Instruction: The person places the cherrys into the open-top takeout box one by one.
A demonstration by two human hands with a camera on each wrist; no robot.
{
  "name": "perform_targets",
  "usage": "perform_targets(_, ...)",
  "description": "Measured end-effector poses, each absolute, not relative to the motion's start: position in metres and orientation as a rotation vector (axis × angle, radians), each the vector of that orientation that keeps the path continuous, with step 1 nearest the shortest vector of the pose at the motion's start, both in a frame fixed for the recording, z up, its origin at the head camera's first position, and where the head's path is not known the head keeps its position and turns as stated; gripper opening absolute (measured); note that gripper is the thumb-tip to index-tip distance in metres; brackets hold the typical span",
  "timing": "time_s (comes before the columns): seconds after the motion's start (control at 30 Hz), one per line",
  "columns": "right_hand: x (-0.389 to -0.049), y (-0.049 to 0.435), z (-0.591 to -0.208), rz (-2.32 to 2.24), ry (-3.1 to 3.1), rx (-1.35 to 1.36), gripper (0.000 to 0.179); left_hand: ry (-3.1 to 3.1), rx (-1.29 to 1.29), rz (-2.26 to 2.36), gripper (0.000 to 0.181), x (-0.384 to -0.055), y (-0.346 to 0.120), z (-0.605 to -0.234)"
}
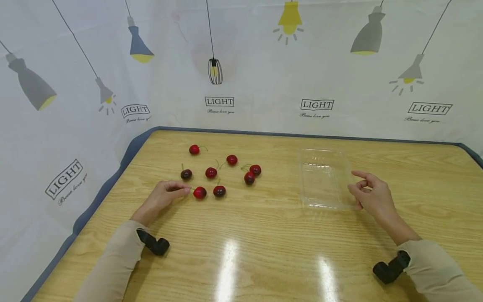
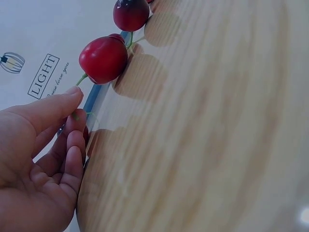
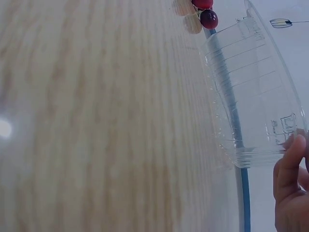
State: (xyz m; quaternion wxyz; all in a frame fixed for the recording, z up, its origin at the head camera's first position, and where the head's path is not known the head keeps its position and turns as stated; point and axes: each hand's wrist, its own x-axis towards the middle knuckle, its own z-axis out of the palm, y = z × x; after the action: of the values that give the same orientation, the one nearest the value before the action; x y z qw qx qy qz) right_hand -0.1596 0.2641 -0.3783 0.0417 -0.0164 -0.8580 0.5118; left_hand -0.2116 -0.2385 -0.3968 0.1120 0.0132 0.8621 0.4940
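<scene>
My left hand (image 1: 163,196) pinches the thin green stem of a red cherry (image 1: 200,193) between thumb and forefinger. That cherry (image 2: 104,60) is close over the wood in the left wrist view, its stem running to the fingertips. Several more dark red cherries with stems lie around it, the nearest a darker cherry (image 1: 219,191) to its right. Over on the right, my right hand (image 1: 373,195) holds the near right side of a clear plastic container (image 1: 305,180). Its thumb overlaps the container's rim (image 3: 282,63) in the right wrist view, with other fingers partly hidden behind.
The wooden table (image 1: 264,235) has a blue-grey edge (image 1: 241,133) along the back and left. Behind it hangs a white curtain (image 1: 256,75) printed with lamps. Two cherries (image 1: 255,169) lie together between the main group and the container.
</scene>
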Motion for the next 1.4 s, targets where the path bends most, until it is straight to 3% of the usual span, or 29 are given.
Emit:
perform_targets(0.8, -0.16, 0.262, -0.378, 1.497, -2.627, -0.035, 0.046, 2.514, 0.03, 1.475, 0.045, -0.21, -0.243, -0.394)
perform_targets(1.4, -0.16, 0.263, -0.379, 1.492, -2.634, -0.038, 0.047, 2.487, 0.149, 1.506, 0.041, -0.21, -0.245, -0.384)
